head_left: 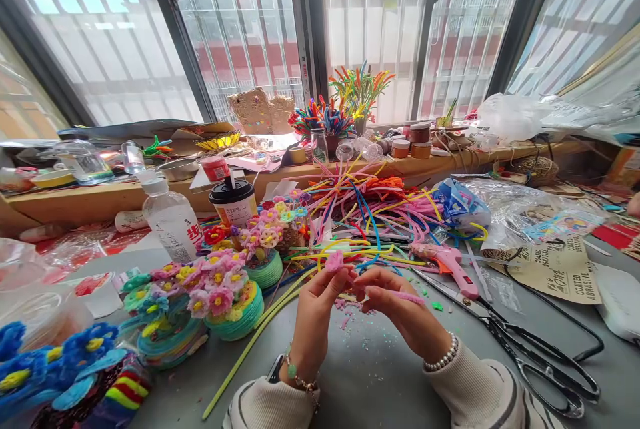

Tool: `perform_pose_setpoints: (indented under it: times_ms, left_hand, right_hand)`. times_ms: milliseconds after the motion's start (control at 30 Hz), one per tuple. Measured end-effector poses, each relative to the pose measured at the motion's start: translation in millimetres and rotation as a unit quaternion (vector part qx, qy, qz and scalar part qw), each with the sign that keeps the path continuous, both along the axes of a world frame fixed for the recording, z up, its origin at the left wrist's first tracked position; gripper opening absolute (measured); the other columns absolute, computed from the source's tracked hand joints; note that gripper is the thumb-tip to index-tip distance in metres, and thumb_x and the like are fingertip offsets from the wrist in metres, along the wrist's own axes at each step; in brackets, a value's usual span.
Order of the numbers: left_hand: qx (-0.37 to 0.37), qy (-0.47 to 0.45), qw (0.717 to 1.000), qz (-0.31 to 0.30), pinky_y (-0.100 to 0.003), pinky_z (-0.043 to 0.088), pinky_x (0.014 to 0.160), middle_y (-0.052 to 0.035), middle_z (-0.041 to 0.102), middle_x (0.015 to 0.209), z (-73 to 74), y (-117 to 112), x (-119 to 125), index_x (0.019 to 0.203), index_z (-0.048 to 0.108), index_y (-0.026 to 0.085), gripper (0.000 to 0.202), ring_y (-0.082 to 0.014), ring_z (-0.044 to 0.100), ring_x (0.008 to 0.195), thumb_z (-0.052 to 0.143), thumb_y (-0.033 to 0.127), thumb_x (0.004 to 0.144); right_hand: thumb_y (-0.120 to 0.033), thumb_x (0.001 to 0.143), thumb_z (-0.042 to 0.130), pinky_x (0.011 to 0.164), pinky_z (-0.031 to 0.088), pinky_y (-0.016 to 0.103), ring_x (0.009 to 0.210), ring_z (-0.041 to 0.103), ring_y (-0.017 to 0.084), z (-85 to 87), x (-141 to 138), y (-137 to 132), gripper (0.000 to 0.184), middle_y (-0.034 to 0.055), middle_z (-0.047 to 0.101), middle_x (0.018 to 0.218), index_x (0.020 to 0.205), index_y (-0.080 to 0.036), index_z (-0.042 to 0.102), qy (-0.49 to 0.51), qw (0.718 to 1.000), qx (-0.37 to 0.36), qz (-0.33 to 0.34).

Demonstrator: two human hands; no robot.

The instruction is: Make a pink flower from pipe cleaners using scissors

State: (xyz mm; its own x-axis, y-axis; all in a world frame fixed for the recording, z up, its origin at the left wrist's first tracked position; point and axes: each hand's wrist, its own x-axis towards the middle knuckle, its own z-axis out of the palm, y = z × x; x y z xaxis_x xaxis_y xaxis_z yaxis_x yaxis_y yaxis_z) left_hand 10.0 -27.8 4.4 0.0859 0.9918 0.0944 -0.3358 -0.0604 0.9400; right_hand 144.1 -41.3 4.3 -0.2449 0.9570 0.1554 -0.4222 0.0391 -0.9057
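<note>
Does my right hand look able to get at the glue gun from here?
Probably yes: the glue gun lies near your right hand, uncovered. The scissors lie partly between, and that hand holds a pink strip.

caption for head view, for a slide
Left hand holds a fuzzy pink piece, right hand a pink strand, near scissors.

Beyond and left of your left hand (320, 299) you have a clear plastic bottle (170, 219) and a black-lidded drink cup (233, 210), while well to the right of your right hand (403, 309) lies a tan coated-abrasive sheet (553, 272), and lidded jars (421, 133) stand beyond both hands on the wooden ledge (463, 165).
</note>
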Motion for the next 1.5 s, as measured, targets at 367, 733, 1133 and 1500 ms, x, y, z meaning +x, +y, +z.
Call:
perform_pose_setpoints:
  times_ms: [367, 733, 1133, 1500]
  left_hand:
    - [-0.003, 0.063, 0.995, -0.078, -0.021, 0.037, 0.059, -0.0006, 0.056, 0.063, 6.7, -3.7, 2.5, 0.067, 0.064, 0.014, 0.015, -0.0102, 0.047, 0.061, 0.062, 0.028, 0.064]
    - [0.032, 0.177, 0.976, -0.125, -0.021, 0.034, 0.053, -0.0012, 0.054, 0.064, 11.5, -5.8, 2.4, 0.075, 0.064, 0.014, 0.022, -0.0102, 0.043, 0.059, 0.055, 0.034, 0.07]
    - [0.129, 0.226, 0.965, -0.033, -0.026, 0.044, 0.066, -0.005, 0.063, 0.078, 5.8, -9.2, 6.4, 0.081, 0.064, 0.016, 0.02, -0.0169, 0.056, 0.074, 0.056, 0.031, 0.069]
    - [0.041, 0.142, 0.987, -0.067, -0.028, 0.048, 0.061, -0.0056, 0.065, 0.068, 2.5, -6.7, 6.6, 0.073, 0.065, 0.013, 0.02, -0.0169, 0.059, 0.065, 0.061, 0.031, 0.065]
  right_hand:
    - [-0.029, 0.069, 0.06, 0.065, 0.044, 0.025, 0.08, 0.049, 0.015, 8.8, 14.2, 2.4, 0.02, 0.0026, 0.053, 0.092, 0.088, -0.024, 0.061, -0.134, 0.975, 0.13, -0.122]
    - [-0.027, 0.073, 0.058, 0.07, 0.043, 0.03, 0.08, 0.051, 0.017, 8.6, 12.3, 1.3, 0.008, 0.0037, 0.055, 0.079, 0.073, -0.021, 0.062, -0.283, 0.904, 0.252, -0.199]
    - [-0.027, 0.076, 0.053, 0.07, 0.042, 0.032, 0.075, 0.051, 0.018, 6.7, 10.3, 0.4, 0.01, 0.0042, 0.055, 0.077, 0.07, -0.02, 0.059, -0.301, 0.884, 0.27, -0.235]
    - [-0.027, 0.076, 0.052, 0.068, 0.042, 0.032, 0.075, 0.052, 0.018, 7.5, 8.6, -0.8, 0.013, 0.0044, 0.055, 0.075, 0.069, -0.02, 0.06, -0.297, 0.888, 0.268, -0.226]
